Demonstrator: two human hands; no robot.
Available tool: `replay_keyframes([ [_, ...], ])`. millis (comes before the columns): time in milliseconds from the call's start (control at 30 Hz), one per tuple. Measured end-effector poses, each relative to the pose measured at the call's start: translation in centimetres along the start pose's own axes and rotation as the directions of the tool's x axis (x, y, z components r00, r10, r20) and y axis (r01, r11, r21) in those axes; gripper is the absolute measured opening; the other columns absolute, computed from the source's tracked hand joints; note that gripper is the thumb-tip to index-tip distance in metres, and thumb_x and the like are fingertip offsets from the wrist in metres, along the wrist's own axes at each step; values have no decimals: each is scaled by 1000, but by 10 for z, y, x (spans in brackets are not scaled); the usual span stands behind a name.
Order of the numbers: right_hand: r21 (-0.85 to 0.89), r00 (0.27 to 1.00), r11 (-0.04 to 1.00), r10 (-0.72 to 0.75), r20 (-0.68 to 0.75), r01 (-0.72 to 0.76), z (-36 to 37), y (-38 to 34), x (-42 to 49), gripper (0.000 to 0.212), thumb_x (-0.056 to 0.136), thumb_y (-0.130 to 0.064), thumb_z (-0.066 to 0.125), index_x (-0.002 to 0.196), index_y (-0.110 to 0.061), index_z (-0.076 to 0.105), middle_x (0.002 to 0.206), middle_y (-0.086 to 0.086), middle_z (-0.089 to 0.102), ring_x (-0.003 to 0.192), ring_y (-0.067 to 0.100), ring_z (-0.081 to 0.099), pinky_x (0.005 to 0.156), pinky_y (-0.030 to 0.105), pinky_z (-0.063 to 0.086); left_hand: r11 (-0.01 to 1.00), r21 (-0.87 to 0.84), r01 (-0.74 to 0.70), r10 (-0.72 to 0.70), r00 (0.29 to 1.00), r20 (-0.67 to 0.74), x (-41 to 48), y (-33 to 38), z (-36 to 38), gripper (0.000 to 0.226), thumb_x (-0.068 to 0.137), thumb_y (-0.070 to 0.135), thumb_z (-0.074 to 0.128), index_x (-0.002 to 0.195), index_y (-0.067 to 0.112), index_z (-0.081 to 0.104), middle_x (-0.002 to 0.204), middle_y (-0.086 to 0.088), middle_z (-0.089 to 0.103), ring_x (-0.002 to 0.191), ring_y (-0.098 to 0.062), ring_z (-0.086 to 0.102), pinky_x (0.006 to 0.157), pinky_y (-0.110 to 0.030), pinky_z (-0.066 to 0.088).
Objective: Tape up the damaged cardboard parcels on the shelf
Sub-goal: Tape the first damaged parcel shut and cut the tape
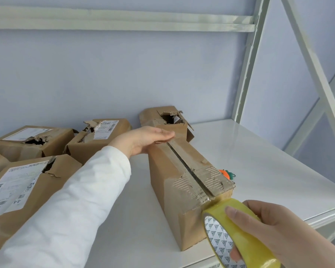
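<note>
I am pressing my left hand (153,140) flat, fingers straight and together, on the far end of the long parcel (182,182) lying on the white shelf (259,161); my right hand (275,229) is gripping the yellow tape roll (238,235), fingers curled round its band, just at the parcel's near top edge. I am judging this as the first parcel in hand; a clear strip seems to be running along its top seam, though the gloss is too faint to be sure, and the torn corrugated patches near me are showing bare. Four more are waiting untaped: the rear parcel (166,120) with a ragged hole, the middle parcel (99,136), the far-left parcel (31,140) and the front-left parcel (27,190). White shipping labels with barcodes are showing on three of these; the print is too small to read, save what may be "44" on the front-left one. The roll's core is carrying a repeated triangle logo, no name legible.
</note>
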State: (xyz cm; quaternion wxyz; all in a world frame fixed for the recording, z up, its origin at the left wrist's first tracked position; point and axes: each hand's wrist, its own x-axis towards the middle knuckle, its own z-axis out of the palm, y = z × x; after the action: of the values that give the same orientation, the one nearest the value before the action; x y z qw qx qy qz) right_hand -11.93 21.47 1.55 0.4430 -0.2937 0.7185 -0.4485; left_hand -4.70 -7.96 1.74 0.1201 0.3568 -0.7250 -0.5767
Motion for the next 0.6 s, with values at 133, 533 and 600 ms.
replay_keyframes([
  [133, -11, 1000, 1000, -8, -2, 7, 1, 0, -1, 30, 80, -36, 60, 82, -7, 62, 63, 10, 72, 57, 17, 70, 55, 24, 53, 993, 119, -9, 16, 998, -60, 6, -2, 9, 9, 84, 34, 69, 87, 26, 67, 85, 7, 66, 75, -5, 60, 72, -21, 49],
  [533, 89, 998, 995, -38, -59, 43, 4, 10, 3, 30, 82, -32, 60, 86, -2, 62, 57, 12, 69, 47, 15, 66, 43, 19, 48, 873, 452, -182, 335, 898, -285, 3, -13, 26, 35, 101, 42, 35, 101, 24, 65, 108, 7, 62, 104, -12, 56, 87, -26, 41],
  [600, 79, 997, 995, -53, -58, 58, 4, 12, 3, 31, 83, -33, 59, 86, -2, 62, 55, 11, 68, 44, 13, 64, 41, 17, 45, 754, 534, -383, 579, 771, -265, -14, -12, 23, 44, 98, 48, 36, 138, 34, 42, 142, 9, 44, 133, -8, 38, 106, -27, 30],
])
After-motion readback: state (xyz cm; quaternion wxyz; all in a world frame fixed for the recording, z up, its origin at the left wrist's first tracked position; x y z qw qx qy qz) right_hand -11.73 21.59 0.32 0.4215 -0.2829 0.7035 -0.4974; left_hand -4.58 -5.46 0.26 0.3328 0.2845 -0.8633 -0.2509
